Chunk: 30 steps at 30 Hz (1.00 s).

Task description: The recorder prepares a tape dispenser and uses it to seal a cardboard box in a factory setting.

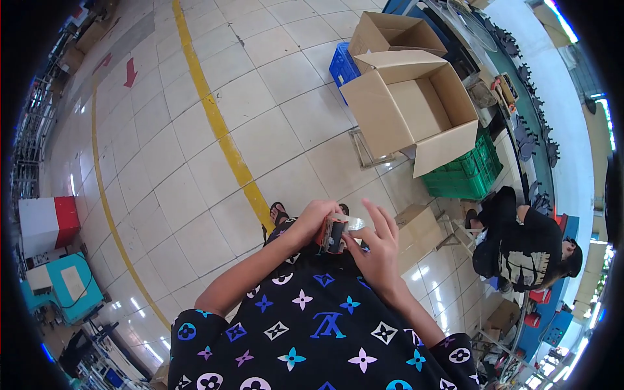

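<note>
While the left hand [317, 217] is clamped on the orange-and-black tool [336, 235] at five o'clock of centre, I'd brace it steady and work gently with the right hand [381, 246] at its four o'clock, whose pinch I can't make out.

Bright, cool-white light fills the scene evenly. At the right rim, light strips [563, 21] burn out to white with bluish fringes. White glare streaks the tiled floor [166, 218] at lower right and lower left. Soft shade lies inside the open cardboard box [379, 116]. The small orange-and-black piece [335, 235] lacks fine detail. Fisheye distortion bends the shelving [31, 123] at the left, and blackness rings the corners.
</note>
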### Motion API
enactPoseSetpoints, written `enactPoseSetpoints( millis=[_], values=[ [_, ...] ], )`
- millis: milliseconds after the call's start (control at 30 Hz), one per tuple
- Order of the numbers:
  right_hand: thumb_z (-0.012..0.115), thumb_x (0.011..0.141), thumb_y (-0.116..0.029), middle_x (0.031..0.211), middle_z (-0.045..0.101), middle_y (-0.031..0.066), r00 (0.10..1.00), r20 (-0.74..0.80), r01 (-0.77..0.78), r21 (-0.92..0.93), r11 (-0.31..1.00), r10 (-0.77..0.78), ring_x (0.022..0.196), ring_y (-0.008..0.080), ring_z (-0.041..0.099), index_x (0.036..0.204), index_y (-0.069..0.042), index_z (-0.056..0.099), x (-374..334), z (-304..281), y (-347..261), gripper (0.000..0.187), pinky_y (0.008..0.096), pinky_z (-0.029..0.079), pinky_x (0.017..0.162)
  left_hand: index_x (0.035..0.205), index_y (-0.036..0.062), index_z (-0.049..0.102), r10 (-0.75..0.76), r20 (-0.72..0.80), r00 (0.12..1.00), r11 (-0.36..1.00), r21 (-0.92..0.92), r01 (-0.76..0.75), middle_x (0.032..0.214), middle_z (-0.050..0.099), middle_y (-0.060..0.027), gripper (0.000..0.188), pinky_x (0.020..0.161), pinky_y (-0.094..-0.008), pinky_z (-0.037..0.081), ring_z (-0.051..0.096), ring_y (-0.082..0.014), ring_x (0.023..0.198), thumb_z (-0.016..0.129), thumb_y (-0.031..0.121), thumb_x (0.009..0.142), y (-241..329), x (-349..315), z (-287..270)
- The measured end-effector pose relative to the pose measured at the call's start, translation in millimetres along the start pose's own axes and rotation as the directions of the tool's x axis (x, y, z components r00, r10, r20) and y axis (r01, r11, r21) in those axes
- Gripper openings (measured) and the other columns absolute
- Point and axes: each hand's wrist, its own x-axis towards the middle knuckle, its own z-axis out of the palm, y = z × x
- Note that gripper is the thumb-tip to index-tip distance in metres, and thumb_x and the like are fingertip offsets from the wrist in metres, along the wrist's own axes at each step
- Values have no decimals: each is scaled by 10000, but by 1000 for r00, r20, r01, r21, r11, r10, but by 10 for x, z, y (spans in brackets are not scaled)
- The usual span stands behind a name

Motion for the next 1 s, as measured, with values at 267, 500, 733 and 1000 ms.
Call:
enactPoseSetpoints(
  millis=[267, 500, 733, 1000],
  values=[
    [653, 917, -110, 878, 636, 72, 848, 377, -524, 485, 700, 374, 708, 96, 558, 965, 18, 661, -73, -39, -50, 137, 235, 423, 618, 824, 42, 610, 52, -144, 988, 998, 37, -47, 798, 614, -49, 275, 640, -296, 479, 578, -132, 713, 475, 267, 907, -20, -173, -47],
    [683, 861, -114, 921, 677, 105, 958, 271, -197, 371, 908, 97, 813, 314, 645, 931, -32, 657, 37, -134, -367, 111, 378, 530, 724, 836, 7, 587, 246, -98, 964, 967, 98, -237, 1128, 560, -104, 298, 903, -290, 387, 511, -162, 1044, 438, 254, 911, 32, -524, -202],
    [684, 863, -128, 968, 681, 91, 978, 209, -69, 366, 928, -10, 868, 278, 655, 935, -46, 662, 79, -55, -366, 111, 366, 542, 744, 721, 34, 453, 247, -91, 965, 968, -13, -249, 1153, 501, -130, 244, 916, -265, 358, 471, -183, 1014, 437, 222, 875, -17, -614, -321],
    [708, 836, -42, 949, 685, 106, 979, 92, -200, 349, 915, 179, 757, 269, 662, 949, -12, 672, 107, -70, -366, 123, 335, 544, 639, 698, 34, 448, 220, -80, 972, 972, -71, -226, 1171, 473, -133, 199, 926, -266, 359, 460, -189, 1034, 415, 177, 832, 13, -675, -322]
  ],
)
